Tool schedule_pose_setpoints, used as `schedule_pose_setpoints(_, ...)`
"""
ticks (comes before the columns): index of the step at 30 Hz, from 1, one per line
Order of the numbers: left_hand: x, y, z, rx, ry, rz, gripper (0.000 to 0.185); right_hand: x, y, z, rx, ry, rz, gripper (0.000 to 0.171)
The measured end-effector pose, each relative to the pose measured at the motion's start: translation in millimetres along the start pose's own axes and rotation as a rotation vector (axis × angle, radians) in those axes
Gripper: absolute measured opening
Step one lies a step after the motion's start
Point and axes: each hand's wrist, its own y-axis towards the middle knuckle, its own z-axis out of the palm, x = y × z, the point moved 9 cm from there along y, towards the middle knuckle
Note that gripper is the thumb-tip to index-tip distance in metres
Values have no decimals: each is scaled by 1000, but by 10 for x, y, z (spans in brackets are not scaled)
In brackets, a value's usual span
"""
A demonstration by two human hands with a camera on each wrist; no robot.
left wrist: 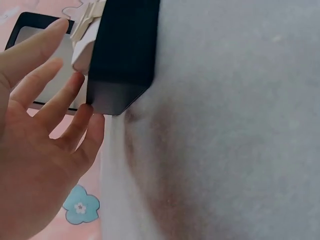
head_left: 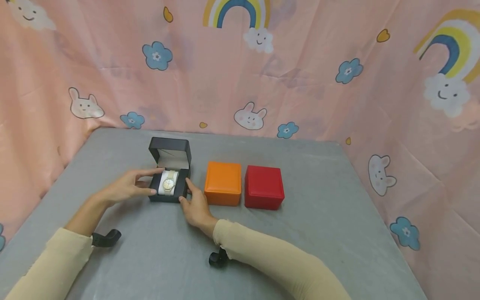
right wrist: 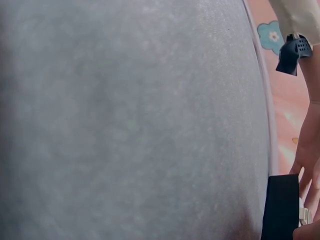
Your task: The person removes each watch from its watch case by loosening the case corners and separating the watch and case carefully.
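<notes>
Left of frame centre, an open black watch box (head_left: 168, 183) (lid up) sits between both hands: left hand (head_left: 125, 186) fingers straight, right hand (head_left: 196, 207) touching its right side, fingers relaxed

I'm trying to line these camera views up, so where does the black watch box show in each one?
Head: the black watch box sits left of centre on the grey table, lid open, between the left hand and right hand.
Left wrist: top, left of centre, beside the fingers.
Right wrist: only a dark corner at bottom right.
Shared landmark: the grey table surface.
</notes>
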Motion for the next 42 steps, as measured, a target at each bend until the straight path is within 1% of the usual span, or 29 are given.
schedule_pose_setpoints(3,-1,24,11,-2,41,13,68,10,3,-2,1,-3,-1,63)
schedule_pose_setpoints(9,-1,88,-20,-30,105,1,67,47,27,-24,-4,-25,-26,63)
schedule_pose_setpoints(12,-20,125,-20,-42,144,11,67,62,39,-36,-6,-48,-37,62)
schedule_pose_setpoints(16,-44,151,30,-50,186,17,68,65,23,-37,4,-75,-36,63)
schedule_pose_setpoints(20,-44,160,86,-63,218,-4,70,57,-15,-38,0,-73,-50,62)
schedule_pose_setpoints(24,-7,159,132,-69,255,-25,73,15,-68,-32,-19,-73,-47,62)
schedule_pose_setpoints(26,20,155,164,-63,266,-36,75,-13,-97,-18,-21,-77,-39,61)
schedule_pose_setpoints(30,52,171,191,-74,275,-42,78,-33,-123,1,-20,-74,-38,61)
schedule_pose_setpoints(35,29,238,164,-90,307,-23,80,-21,-108,-9,-27,-60,-32,62)
schedule_pose_setpoints(39,-6,280,114,-89,332,-24,81,13,-70,-18,-32,-64,-37,62)
schedule_pose_setpoints(42,-40,302,84,-91,350,-25,83,24,-46,-25,-34,-58,-24,62)
